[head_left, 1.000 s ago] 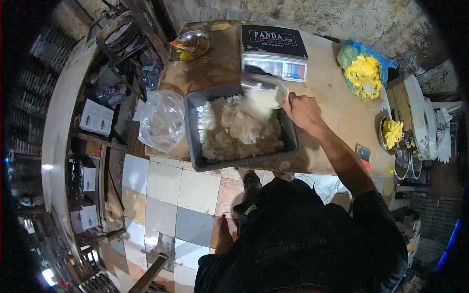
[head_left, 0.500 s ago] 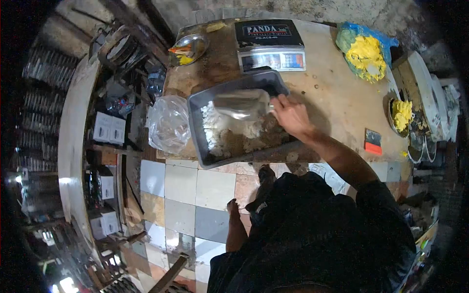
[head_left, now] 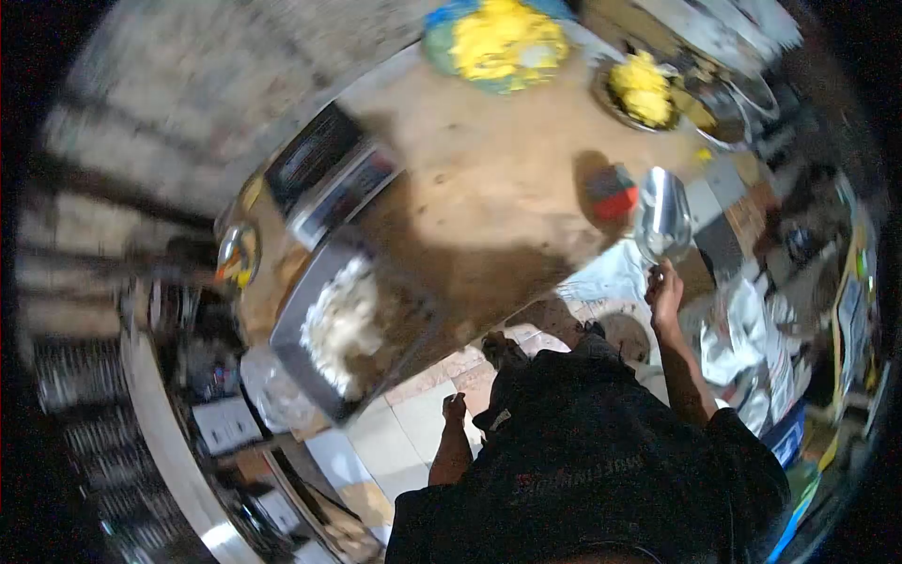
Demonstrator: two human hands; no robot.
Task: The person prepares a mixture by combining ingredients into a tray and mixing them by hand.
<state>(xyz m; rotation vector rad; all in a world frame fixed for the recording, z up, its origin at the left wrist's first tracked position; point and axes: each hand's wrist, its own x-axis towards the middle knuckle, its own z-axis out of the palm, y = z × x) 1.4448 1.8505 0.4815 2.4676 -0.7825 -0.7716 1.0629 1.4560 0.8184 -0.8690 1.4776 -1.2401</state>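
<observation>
My right hand (head_left: 665, 289) is wrapped round the handle of a shiny metal scoop (head_left: 662, 214), which it holds out past the right part of the table's front edge, near a red-and-dark scraper-like piece (head_left: 614, 194). Low beside my body hangs my left hand (head_left: 454, 408), its fingers curled in with nothing visible in them. Toward the table's left end lies a grey tub (head_left: 299, 346) with white powder (head_left: 338, 324) inside, part of it in shadow.
A digital scale (head_left: 346, 193) and its dark box stand behind the tub. Yellow paste (head_left: 507, 42) sits in a blue-green bag at the back, more in a bowl (head_left: 648, 122). A clear plastic bag (head_left: 272, 390) is left of the tub. White sacks (head_left: 738, 334) lie at the right.
My right hand has lifted the scoop out of the tub and carried it right, beyond the table's front edge. The view has swung to the right. My left hand stays low.
</observation>
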